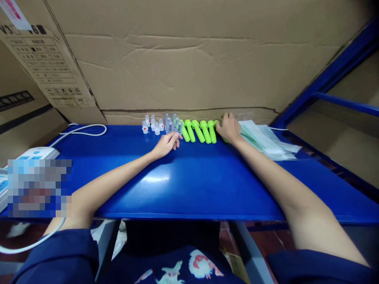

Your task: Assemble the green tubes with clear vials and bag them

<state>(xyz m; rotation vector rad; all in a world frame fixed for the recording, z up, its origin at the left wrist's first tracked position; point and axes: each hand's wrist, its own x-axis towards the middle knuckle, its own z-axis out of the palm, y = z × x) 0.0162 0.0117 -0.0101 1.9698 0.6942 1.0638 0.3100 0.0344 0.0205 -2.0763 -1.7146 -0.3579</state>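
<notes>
My left hand (168, 144) hovers low over the blue tabletop, its fingers loosely bent and a little apart, with nothing visible in them. Just beyond its fingertips stand several clear plastic caps (169, 125). Beside those, on the left, is a group of small white pieces with clear domes and red dots (156, 128). Lime-green torch-shaped handles (205, 132) lie in a row to the right of the caps. At the row's right end my right hand (230, 127) is closed over another green handle (225, 140), which it mostly hides.
Clear plastic bags with green-and-white contents (265, 140) lie right of my right hand. A white power strip (37, 154) with a cable (85, 129) is at the left. Cardboard (192, 75) walls the back; a blue metal frame (331, 67) rises at the right.
</notes>
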